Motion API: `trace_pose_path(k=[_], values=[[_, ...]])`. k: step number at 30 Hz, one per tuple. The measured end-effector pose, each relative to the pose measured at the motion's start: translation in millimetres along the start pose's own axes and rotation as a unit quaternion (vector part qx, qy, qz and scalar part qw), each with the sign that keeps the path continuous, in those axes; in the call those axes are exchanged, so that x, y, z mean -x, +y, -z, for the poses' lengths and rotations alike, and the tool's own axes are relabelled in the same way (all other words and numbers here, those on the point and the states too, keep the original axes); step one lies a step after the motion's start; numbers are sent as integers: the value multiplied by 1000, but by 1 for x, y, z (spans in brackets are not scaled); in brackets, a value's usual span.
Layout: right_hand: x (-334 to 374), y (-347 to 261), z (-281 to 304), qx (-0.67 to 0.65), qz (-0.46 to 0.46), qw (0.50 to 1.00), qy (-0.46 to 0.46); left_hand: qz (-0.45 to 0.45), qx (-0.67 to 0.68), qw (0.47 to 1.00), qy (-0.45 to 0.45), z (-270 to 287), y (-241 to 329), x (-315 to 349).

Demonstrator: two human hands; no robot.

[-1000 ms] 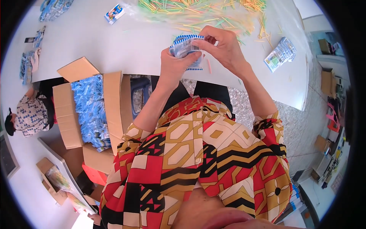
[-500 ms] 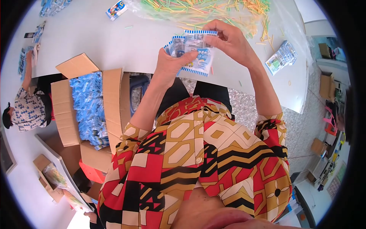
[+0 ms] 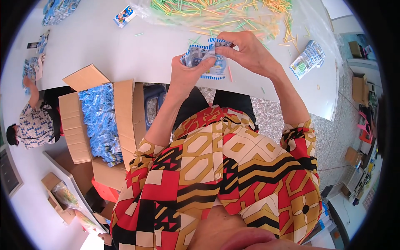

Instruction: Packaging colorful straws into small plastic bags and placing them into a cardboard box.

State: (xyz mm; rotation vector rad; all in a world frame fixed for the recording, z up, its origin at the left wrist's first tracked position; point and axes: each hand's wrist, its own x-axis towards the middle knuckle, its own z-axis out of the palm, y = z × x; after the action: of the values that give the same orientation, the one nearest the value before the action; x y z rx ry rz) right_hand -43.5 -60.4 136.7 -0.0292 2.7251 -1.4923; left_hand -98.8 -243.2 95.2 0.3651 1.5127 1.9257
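My left hand (image 3: pixel 186 71) is closed around a few small clear plastic packets (image 3: pixel 217 71) with blue print and blue-striped edges, its thumb lying across the front one. The thumb and fingers of my right hand (image 3: pixel 250 53) pinch the upper edge of the front packet, which is creased and bent there. Both hands are above the near edge of the white table (image 3: pixel 158 50). The inside of the packets cannot be made out.
Loose coloured plastic sticks (image 3: pixel 221 14) lie on clear sheeting at the far side. More packets (image 3: pixel 307 61) rest on the right, and a small blue-and-white pack (image 3: pixel 124 16) at far left. A cardboard box (image 3: pixel 75 125) full of blue packets (image 3: pixel 100 121) stands left; beyond it a person (image 3: pixel 36 127) works.
The fanned packets are now bunched together, and the front one's top edge is bent over in my right fingers. My right hand has shifted slightly toward me.
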Motion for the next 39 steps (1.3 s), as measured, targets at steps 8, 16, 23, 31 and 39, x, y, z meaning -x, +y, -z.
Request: trace_pose_path(k=[8, 16, 23, 31, 39], values=[[3, 3, 0, -11, 23, 1000, 15, -17, -86, 996, -30, 4, 4, -1], [9, -21, -1, 77, 146, 966, 200, -43, -26, 998, 45, -3, 1, 4], [15, -19, -1, 175, 194, 940, 221, -59, -35, 997, 36, -3, 2, 6], [17, -20, 1, 202, 191, 940, 198, -86, -7, 995, 50, 0, -1, 8], [13, -22, 0, 194, 207, 934, 216, -81, -33, 996, 10, 3, 3, 10]])
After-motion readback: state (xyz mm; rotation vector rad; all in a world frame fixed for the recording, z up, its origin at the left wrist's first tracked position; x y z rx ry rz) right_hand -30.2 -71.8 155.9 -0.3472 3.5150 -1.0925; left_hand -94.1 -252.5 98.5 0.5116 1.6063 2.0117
